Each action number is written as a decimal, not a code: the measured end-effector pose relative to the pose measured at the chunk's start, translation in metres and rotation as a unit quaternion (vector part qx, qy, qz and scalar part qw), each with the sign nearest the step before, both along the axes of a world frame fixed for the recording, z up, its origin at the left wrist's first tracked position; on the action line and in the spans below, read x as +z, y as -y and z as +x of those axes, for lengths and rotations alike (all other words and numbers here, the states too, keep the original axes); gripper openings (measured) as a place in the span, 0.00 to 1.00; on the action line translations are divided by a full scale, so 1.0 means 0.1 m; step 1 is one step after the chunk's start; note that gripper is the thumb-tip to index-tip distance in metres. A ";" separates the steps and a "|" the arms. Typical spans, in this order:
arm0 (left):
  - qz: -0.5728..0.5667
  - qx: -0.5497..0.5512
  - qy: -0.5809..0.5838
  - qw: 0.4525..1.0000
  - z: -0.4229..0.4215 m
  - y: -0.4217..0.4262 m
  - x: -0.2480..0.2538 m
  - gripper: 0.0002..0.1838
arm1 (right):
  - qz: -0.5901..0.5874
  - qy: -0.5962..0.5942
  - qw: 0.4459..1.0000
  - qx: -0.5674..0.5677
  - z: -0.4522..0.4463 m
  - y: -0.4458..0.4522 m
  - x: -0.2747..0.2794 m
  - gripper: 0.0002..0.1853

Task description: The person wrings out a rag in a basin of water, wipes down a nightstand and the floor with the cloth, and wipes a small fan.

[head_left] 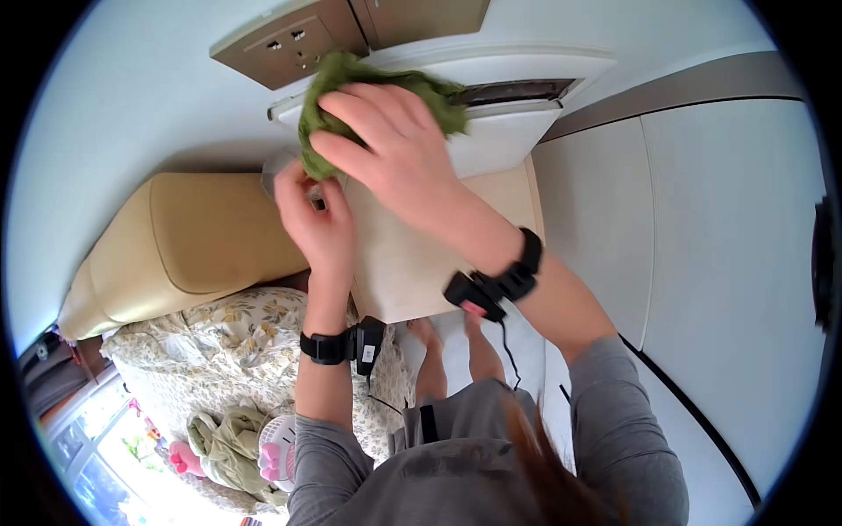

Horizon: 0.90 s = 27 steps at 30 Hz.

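A crumpled green cloth (338, 79) lies against the upper edge of a white box-like unit (513, 136) at the wall. My right hand (395, 145) presses on the cloth, its fingers bent over it and slightly blurred. Just below the cloth's lower left end is my left hand (316, 215), with thumb and fingers curled together. A small greyish, partly clear thing shows beside those fingers, and I cannot make out what they hold. A dark slot (517, 92) runs along the unit to the right of the cloth.
A brown socket panel (294, 44) is on the wall above. Below the unit stands a pale wooden surface (412, 263). Left are a tan padded headboard (219, 232) and a bed with floral bedding (237, 333). White cabinet doors (728, 219) stand at the right.
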<state>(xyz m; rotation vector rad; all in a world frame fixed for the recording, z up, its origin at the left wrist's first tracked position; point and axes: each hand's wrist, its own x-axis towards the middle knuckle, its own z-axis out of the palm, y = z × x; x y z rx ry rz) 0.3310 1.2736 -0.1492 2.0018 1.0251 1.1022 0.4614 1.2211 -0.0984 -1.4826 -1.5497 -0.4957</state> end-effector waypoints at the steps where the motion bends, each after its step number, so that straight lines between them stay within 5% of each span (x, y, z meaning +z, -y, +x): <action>1: 0.050 0.021 -0.025 0.998 -0.01 -0.02 0.06 0.14 | -0.010 0.026 0.999 0.017 0.02 -0.18 -0.02 0.08; 7: 0.161 0.056 -0.059 0.984 0.08 -0.15 0.36 0.13 | -0.083 0.084 0.993 -0.027 0.78 0.07 -0.07 0.10; 10: 0.201 0.057 -0.115 0.971 0.11 -0.20 0.50 0.13 | -0.099 0.123 0.963 -0.219 1.30 0.57 -0.03 0.15; 15: 0.243 0.024 -0.166 0.955 0.22 -0.21 0.49 0.17 | -0.150 0.132 0.975 -0.101 0.96 0.16 -0.03 0.06; 19: 0.263 0.037 -0.198 0.943 0.27 -0.24 0.43 0.18 | -0.030 0.099 0.992 -0.076 0.35 -0.25 -0.11 0.07; 24: 0.256 0.066 -0.218 0.939 0.31 -0.23 0.48 0.16 | -0.090 0.109 0.988 -0.055 1.10 0.28 -0.06 0.10; 27: 0.245 0.065 -0.217 0.943 0.31 -0.24 0.50 0.14 | -0.121 0.146 0.971 -0.144 1.74 0.76 -0.04 0.09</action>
